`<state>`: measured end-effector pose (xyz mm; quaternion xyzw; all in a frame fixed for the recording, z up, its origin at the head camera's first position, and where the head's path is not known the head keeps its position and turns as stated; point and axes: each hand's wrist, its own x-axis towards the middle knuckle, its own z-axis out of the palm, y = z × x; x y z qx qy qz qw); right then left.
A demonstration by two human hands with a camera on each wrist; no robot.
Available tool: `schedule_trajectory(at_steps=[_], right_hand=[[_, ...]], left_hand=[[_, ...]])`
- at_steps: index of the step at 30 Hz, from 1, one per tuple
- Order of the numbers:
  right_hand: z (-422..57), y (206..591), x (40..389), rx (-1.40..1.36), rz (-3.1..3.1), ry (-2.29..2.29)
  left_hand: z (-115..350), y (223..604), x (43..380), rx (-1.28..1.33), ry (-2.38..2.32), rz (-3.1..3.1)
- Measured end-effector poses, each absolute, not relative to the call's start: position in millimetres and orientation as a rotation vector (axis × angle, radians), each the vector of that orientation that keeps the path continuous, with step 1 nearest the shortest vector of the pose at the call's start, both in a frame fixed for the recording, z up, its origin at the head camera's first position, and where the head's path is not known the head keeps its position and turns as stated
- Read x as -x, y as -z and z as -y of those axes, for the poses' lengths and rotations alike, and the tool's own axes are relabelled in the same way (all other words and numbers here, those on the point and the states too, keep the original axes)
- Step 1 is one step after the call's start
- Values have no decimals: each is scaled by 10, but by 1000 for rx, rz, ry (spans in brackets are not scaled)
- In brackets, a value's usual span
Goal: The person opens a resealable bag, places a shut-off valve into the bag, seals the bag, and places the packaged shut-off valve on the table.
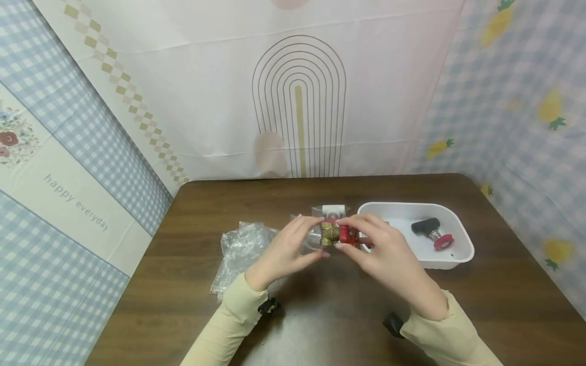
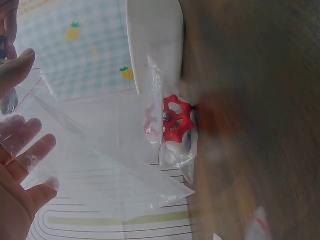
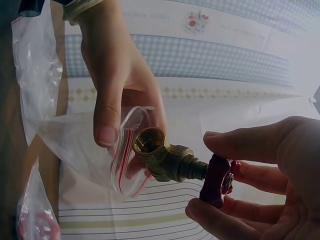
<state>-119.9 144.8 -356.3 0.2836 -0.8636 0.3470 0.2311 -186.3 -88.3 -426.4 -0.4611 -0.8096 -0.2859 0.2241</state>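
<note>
My right hand (image 1: 389,249) grips a brass valve (image 3: 172,162) by its red handwheel (image 3: 216,182), with thumb and fingers round the wheel's rim. The valve's threaded opening faces the left hand (image 1: 286,249). That left hand holds a clear zip bag (image 2: 100,160) with a red seal line at its mouth, its thumb on one side and fingers on the other. In the right wrist view the brass body is at the bag's mouth; whether it touches the plastic I cannot tell. Beyond the hands lies another bagged valve with a red handwheel (image 2: 177,120).
To the right stands a white tray (image 1: 464,249), holding a valve with a black part and red wheel (image 1: 428,226). Several crumpled clear bags (image 1: 247,249) lie left on the brown wooden table (image 1: 160,305). Patterned cloth hangs behind and at both sides.
</note>
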Motion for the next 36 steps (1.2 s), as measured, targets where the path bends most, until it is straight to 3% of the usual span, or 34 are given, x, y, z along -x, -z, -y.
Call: schedule_trajectory(at_steps=[36], right_hand=[[-1173, 3720, 1269, -665, 2537, -910]], left_hand=[[846, 4287, 1828, 1277, 814, 2252]])
